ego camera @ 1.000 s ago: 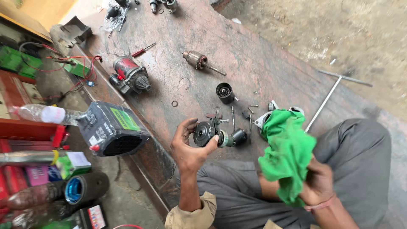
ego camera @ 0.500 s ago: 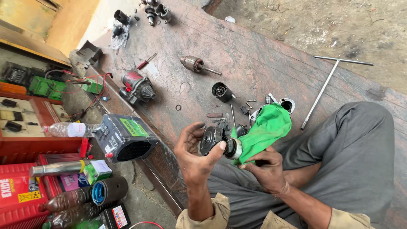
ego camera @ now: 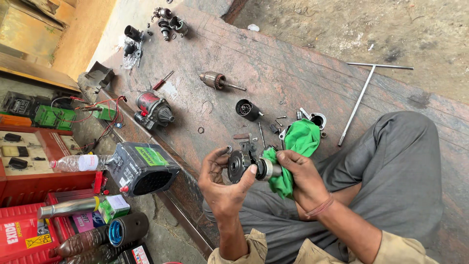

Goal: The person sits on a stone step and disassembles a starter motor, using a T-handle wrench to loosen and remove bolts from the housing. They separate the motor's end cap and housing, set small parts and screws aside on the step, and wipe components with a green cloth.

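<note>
The stone desk carried everything, with the person seated cross-legged on it. At its near edge stood a black battery, a clear plastic bottle lying just beside it. A long T-handled wrench lay well apart on the right. A red starter motor sat near the edge, an armature farther up, and a small black cylindrical housing between them and the hands, among loose screws. The left hand was clenched on a dark round gear assembly, held above the lap. The right hand gripped a green cloth pressed against the assembly's metal end, the cloth hiding part of it.
</note>
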`<state>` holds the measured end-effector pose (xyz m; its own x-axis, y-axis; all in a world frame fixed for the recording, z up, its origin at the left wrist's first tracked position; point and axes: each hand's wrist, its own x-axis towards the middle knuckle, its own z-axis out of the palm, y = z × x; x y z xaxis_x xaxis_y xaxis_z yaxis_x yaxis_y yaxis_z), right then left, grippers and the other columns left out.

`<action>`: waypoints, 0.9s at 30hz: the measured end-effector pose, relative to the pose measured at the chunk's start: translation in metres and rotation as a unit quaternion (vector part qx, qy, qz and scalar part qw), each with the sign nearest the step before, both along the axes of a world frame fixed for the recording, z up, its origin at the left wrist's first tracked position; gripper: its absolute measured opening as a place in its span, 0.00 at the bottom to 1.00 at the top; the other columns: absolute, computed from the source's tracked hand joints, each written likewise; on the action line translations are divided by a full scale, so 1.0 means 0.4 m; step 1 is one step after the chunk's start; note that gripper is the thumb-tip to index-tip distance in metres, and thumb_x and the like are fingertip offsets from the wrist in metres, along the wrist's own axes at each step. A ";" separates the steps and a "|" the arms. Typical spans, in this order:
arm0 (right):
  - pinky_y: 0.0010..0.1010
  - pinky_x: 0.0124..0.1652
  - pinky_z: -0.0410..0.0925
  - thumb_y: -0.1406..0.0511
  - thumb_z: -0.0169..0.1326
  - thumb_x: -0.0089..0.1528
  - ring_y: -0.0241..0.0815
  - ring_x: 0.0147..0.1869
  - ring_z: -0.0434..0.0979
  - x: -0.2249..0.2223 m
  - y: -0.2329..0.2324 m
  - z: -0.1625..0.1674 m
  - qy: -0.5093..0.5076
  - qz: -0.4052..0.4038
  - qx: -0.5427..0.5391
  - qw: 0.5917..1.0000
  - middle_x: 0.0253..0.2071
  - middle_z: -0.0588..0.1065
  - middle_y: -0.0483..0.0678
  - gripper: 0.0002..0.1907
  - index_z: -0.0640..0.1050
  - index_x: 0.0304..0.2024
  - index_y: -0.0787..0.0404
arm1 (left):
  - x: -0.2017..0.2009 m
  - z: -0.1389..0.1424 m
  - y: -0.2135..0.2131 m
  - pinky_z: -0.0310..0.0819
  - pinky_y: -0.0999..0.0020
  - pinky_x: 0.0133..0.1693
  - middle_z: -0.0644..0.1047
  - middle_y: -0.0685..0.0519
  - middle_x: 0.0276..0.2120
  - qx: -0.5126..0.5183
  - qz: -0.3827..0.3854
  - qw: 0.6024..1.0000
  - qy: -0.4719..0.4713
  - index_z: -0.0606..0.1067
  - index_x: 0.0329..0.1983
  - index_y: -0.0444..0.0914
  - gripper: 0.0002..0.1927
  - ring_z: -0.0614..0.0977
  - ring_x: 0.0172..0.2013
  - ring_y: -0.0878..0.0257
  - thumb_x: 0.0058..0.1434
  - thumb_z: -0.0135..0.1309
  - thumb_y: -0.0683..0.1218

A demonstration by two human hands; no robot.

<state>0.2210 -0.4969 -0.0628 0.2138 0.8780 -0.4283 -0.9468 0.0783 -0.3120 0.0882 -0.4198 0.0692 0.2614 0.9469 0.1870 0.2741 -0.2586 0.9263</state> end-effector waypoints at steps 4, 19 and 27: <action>0.42 0.48 0.75 0.52 0.50 0.57 0.41 0.49 0.83 0.055 -0.022 0.024 0.196 0.072 -0.029 0.978 0.47 0.81 0.47 0.24 0.80 0.50 0.58 | -0.017 0.000 0.008 0.77 0.74 0.44 0.80 0.49 0.38 -0.032 0.026 0.997 -0.072 0.73 0.55 0.28 0.32 0.82 0.39 0.66 0.46 0.70 0.40; 0.25 0.38 0.74 0.70 0.56 0.65 0.31 0.38 0.78 -0.038 -0.063 0.035 -0.283 -0.121 0.002 0.951 0.38 0.78 0.44 0.08 0.82 0.44 0.67 | -0.013 -0.040 -0.031 0.76 0.74 0.44 0.80 0.47 0.41 -0.043 0.039 0.986 -0.159 0.74 0.54 0.26 0.29 0.81 0.39 0.67 0.50 0.69 0.41; 0.24 0.32 0.69 0.66 0.61 0.65 0.30 0.33 0.75 -0.005 -0.018 0.021 -0.091 -0.005 -0.040 0.995 0.32 0.78 0.44 0.08 0.81 0.40 0.68 | -0.015 -0.051 -0.029 0.78 0.73 0.45 0.81 0.48 0.39 -0.034 0.047 0.989 -0.135 0.74 0.54 0.28 0.30 0.82 0.39 0.65 0.48 0.69 0.40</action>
